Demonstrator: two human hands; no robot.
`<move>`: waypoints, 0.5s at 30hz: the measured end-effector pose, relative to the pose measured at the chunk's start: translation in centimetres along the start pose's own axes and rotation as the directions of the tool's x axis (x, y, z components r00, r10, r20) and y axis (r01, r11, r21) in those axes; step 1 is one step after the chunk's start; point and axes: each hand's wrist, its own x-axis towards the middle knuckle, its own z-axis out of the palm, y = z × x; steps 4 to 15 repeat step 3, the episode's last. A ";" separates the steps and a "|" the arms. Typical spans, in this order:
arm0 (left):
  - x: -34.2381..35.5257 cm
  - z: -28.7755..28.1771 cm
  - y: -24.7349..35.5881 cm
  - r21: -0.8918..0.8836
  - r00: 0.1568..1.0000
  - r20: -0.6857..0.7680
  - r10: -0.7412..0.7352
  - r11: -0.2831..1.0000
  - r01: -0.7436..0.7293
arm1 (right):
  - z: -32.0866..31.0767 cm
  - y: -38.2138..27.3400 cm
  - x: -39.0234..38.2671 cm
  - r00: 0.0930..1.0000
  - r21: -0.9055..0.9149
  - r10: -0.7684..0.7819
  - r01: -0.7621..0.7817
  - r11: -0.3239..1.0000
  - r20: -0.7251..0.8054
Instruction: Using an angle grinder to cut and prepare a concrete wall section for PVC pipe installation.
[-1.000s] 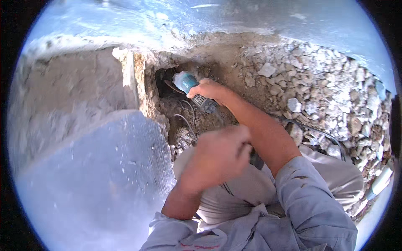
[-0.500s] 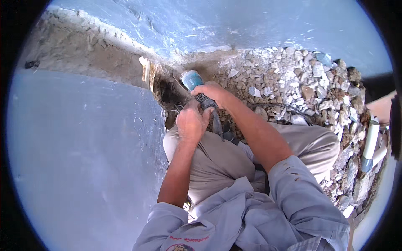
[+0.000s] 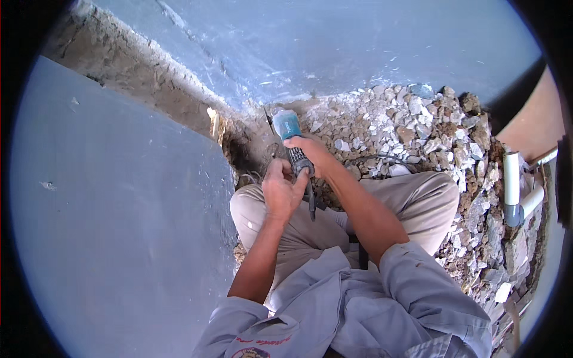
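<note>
An angle grinder (image 3: 287, 124) with a teal front and a dark rear body is held between my two hands, its head pointing away from me. Its thin disc (image 3: 268, 120) stands edge-on at the left of the head, near the base of the blue-grey wall. My right hand (image 3: 311, 156) wraps round the middle of the body. Closed at the rear end is my left hand (image 3: 283, 190), thumb and fingers against the dark housing. The power cord (image 3: 312, 206) hangs from the back toward my lap.
Broken stone rubble (image 3: 412, 122) spreads to the right along the wall (image 3: 358, 48). A dug channel (image 3: 137, 77) runs off to the far left beside a smooth grey slab (image 3: 131, 209). White pipes with a grey elbow (image 3: 514, 215) stand at the right. A wood scrap (image 3: 215, 122) sticks up at the slab's corner.
The view has turned a little. The grinder has swung more upright and slightly right, and its disc shows more clearly. Both hands stay on the tool.
</note>
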 end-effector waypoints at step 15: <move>-1.0 0.9 -0.1 -0.392 0.983 0.091 -0.158 0.902 0.181 | 0.3 -1.1 -3.8 0.992 0.135 -0.110 0.118 0.984 -0.067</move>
